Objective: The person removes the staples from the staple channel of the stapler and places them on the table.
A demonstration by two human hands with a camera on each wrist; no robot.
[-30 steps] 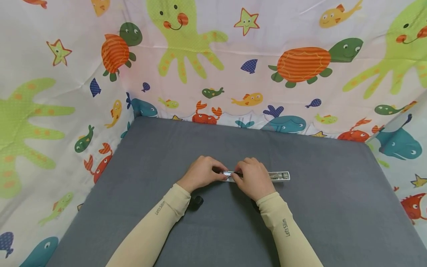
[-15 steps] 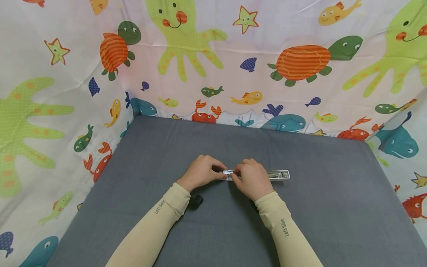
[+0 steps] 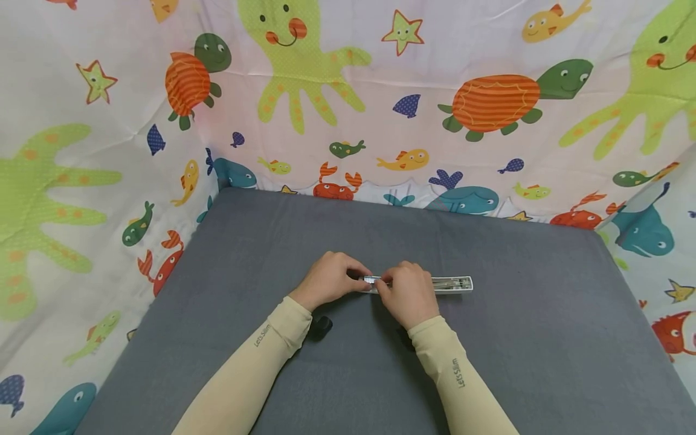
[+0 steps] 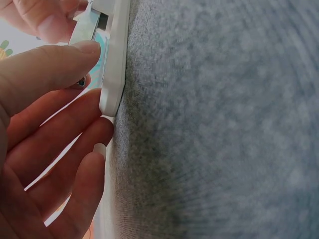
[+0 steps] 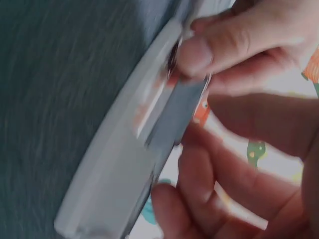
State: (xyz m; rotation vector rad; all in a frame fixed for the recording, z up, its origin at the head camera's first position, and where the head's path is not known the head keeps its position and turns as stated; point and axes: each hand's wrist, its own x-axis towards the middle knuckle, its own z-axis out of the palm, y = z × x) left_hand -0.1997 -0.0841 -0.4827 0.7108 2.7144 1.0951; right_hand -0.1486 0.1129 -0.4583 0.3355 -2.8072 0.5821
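Observation:
A long white stapler with a metal channel lies lengthwise on the grey surface, opened so its metal parts show. At its left end my left hand pinches the metal part between thumb and fingers; the other fingers rest by the white end. My right hand bends over the stapler's middle, its fingertips at the metal part close to the left thumb. In the right wrist view, blurred, the right fingers lie along the edge of the white casing. The right palm hides the stapler's middle.
The grey cloth surface spreads all round the stapler. White curtains printed with sea animals stand behind it and at both sides. A black wrist device shows below the left wrist.
My right hand and forearm have shifted slightly left, and a little more of the stapler's right part shows. The left hand holds its place at the left end.

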